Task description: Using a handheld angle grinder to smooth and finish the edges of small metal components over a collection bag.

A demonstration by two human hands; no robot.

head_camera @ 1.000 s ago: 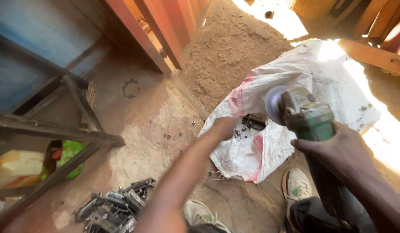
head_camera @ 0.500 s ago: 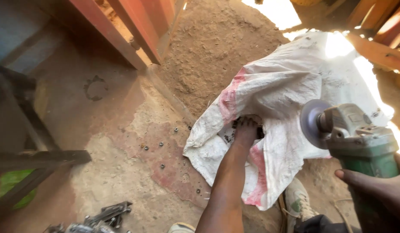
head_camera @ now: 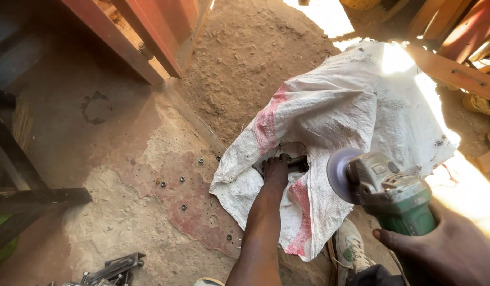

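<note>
The angle grinder (head_camera: 385,190), green-bodied with a grey metal head and a round disc (head_camera: 340,173) facing left, hangs in the air at the lower right of the view, above the near edge of a white woven sack (head_camera: 351,111). The right hand (head_camera: 441,249) grips its green body from below and behind, fingers (head_camera: 393,238) clamped around the casing.

The left hand (head_camera: 277,170) reaches forward, arm outstretched, and rests on a dark metal piece (head_camera: 295,161) lying on the sack, just left of the grinder's disc. Its fingers curl down onto that piece; whether they close fully around it cannot be told.

The sack is spread, crumpled, on the ground, with a pink-red stripe along its left side and another near its lower edge. Its far part lies in bright sunlight.

Below the sack, a worn light shoe (head_camera: 353,251) shows beside the left forearm. Small nuts (head_camera: 182,179) are scattered on the stained concrete floor (head_camera: 123,159) to the left, well apart from the sack. A heap of dark metal parts (head_camera: 112,270) sits at the bottom left. A red-painted metal frame (head_camera: 144,42) stands at the top left, with loose sandy earth (head_camera: 245,58) beside it.
</note>
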